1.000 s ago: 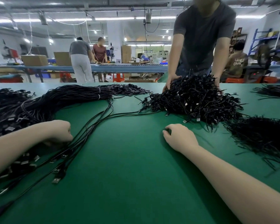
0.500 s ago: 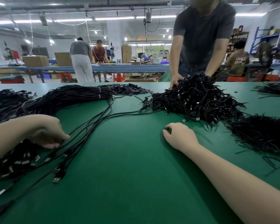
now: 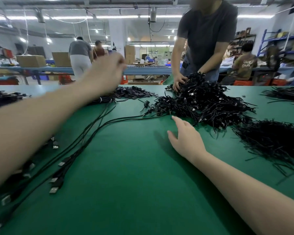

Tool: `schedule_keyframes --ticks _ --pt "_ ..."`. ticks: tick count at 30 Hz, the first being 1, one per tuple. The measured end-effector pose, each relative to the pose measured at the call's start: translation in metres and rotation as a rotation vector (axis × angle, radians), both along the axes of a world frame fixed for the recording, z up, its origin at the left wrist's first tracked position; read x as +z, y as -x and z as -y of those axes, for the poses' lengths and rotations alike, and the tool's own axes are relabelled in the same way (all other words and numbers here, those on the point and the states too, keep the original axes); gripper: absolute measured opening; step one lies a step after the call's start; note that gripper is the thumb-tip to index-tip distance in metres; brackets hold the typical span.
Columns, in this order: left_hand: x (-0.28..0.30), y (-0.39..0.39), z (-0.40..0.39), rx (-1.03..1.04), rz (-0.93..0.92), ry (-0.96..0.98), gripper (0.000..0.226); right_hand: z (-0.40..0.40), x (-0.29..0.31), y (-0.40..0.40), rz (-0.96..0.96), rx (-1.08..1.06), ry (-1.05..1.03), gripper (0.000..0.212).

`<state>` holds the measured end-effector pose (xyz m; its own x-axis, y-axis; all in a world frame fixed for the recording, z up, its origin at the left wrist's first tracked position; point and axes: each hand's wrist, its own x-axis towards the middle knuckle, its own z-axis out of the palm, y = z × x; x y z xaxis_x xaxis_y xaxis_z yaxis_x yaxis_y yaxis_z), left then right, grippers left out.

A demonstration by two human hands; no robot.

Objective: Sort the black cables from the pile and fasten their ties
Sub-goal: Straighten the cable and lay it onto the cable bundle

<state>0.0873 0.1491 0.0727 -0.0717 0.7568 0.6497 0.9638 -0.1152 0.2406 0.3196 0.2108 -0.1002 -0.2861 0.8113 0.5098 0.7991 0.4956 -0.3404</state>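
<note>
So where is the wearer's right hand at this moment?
In the head view, the right hand lies open on the green table mat, right of centre, fingertips near the edge of the tangled black cable pile.

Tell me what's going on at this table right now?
A person is sorting black cables on a green table. Their left hand is raised and blurred; whether it holds anything is unclear. Their right hand reaches, fingers straight, toward the tangled cable pile. Across the table another worker has both hands in that pile. Straightened cables lie at left.
</note>
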Motion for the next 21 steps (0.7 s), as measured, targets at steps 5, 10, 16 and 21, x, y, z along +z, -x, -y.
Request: schedule_keyframes --ticks 5,10,16,21 --pt "-0.065 -0.084 -0.016 -0.486 0.216 0.044 0.006 0.003 0.008 0.006 -0.396 0.218 -0.094 0.061" --pt "-0.08 -0.131 -0.024 -0.775 0.655 0.169 0.013 -0.001 0.017 0.01 -0.736 0.32 -0.153 0.02" --pt "-0.076 -0.108 -0.029 -0.914 0.924 0.524 0.028 -0.006 0.018 0.007 -0.848 0.267 -0.081 0.024" --pt "-0.084 -0.083 -0.031 -0.921 0.719 0.567 0.062 0.006 0.017 0.02 -0.824 0.329 0.002 0.029"
